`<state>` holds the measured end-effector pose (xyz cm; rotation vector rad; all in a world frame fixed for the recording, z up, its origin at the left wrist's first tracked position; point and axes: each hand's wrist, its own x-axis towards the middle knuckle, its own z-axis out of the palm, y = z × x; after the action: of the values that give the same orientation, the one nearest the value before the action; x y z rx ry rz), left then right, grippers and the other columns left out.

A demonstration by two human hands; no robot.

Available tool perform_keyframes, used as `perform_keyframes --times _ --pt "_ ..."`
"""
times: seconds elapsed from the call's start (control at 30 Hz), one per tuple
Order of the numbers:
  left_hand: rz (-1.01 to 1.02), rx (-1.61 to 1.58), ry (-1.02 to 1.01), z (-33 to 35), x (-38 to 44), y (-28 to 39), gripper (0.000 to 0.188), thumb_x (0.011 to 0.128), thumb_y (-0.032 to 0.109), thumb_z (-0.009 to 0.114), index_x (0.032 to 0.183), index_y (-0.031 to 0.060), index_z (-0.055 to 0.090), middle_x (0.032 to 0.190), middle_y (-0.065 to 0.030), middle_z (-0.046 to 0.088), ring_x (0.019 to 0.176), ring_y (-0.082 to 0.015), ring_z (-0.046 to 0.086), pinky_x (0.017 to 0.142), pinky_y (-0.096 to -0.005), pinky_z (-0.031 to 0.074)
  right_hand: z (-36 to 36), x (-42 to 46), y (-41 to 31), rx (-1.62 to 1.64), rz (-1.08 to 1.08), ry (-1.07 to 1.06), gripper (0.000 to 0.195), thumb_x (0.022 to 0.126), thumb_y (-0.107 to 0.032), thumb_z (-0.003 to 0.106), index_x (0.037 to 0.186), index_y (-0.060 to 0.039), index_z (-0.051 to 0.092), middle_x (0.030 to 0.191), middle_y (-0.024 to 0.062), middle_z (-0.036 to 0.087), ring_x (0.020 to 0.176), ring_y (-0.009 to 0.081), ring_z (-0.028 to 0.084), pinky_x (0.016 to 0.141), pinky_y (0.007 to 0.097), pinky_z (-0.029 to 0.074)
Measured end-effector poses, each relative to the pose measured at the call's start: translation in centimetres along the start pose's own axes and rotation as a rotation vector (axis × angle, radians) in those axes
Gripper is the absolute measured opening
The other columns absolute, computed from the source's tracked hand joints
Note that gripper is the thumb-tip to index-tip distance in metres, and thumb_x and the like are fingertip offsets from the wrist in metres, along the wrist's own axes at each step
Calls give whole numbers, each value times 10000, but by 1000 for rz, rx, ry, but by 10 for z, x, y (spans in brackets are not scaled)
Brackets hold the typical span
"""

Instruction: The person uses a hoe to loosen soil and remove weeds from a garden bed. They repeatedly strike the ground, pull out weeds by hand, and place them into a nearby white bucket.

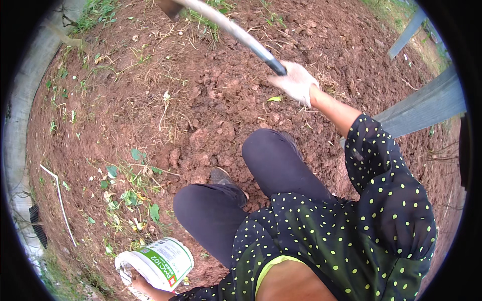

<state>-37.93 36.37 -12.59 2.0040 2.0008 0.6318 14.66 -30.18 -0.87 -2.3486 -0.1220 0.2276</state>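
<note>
My right hand (pixel 295 82), in a white work glove, is closed around the dark grey end of a long hoe handle (pixel 235 30). The handle runs up and to the left over the soil. Its metal hoe blade (pixel 169 9) is partly cut off by the top of the picture. At the lower left, my left hand (pixel 141 284) grips the rim of a white plastic bucket (pixel 162 261) with a green printed label. The bucket is tilted, its mouth towards the left. Some of the left fingers are hard to make out.
Loose reddish-brown soil (pixel 222 94) lies before me. Uprooted vines and leaves (pixel 130 199) are scattered on the left, near a thin white strip (pixel 62 203). A concrete edge (pixel 22 113) bounds the left. Grey posts (pixel 425 101) stand at right. My shoe (pixel 222 177) rests on the soil.
</note>
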Motion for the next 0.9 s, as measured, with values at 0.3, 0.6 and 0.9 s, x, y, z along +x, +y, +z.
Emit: perform_keyframes --times 0.3,0.6,0.9 --pt "66 52 -21 1 1 46 328 910 251 525 981 -53 623 740 -121 579 617 -198 500 587 -387 417 83 -4 106 -185 240 -187 248 802 -229 537 996 -98 620 945 188 654 904 358 627 796 417 493" --pt "120 264 27 17 -27 25 314 908 243 527 957 -51 626 718 -111 569 599 -190 488 573 -385 411 53 -114 195 -163 505 -187 215 764 -227 549 908 -93 636 843 198 658 810 361 639 723 428 488" --pt "376 51 -196 67 -59 122 302 905 234 529 933 -49 629 696 -102 560 581 -181 476 560 -382 406 -39 -134 129 -44 469 84 261 743 -268 608 931 -87 625 705 120 617 651 243 606 632 355 478"
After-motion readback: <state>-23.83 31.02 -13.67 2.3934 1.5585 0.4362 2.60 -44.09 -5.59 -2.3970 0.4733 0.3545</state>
